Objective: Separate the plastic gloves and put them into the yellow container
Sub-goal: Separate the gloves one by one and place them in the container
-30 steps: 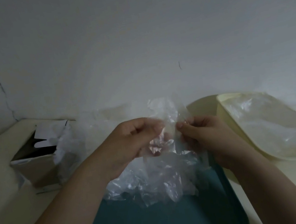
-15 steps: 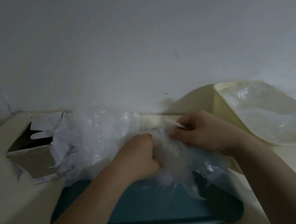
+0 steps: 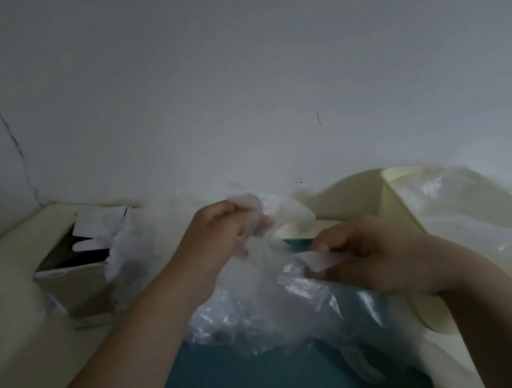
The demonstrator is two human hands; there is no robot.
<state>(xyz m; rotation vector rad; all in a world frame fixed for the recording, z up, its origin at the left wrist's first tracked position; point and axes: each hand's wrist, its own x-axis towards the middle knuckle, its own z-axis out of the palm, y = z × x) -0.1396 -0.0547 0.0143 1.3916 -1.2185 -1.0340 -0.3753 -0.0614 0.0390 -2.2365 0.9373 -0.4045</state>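
My left hand point(image 3: 220, 233) and right hand point(image 3: 361, 254) each pinch gloves point(image 3: 266, 309); clinging film, seemingly bunched, may drag several together.

My left hand point(image 3: 220, 233) and right hand point(image 3: 361, 254) pinch clear plastic gloves point(image 3: 265, 303) above the teal tray point(image 3: 244, 380), left of the yellow container point(image 3: 398, 214).

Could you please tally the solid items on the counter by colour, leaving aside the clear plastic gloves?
Brown: 1, the cardboard box
Teal: 1, the tray
Yellow: 1, the container
Total: 3
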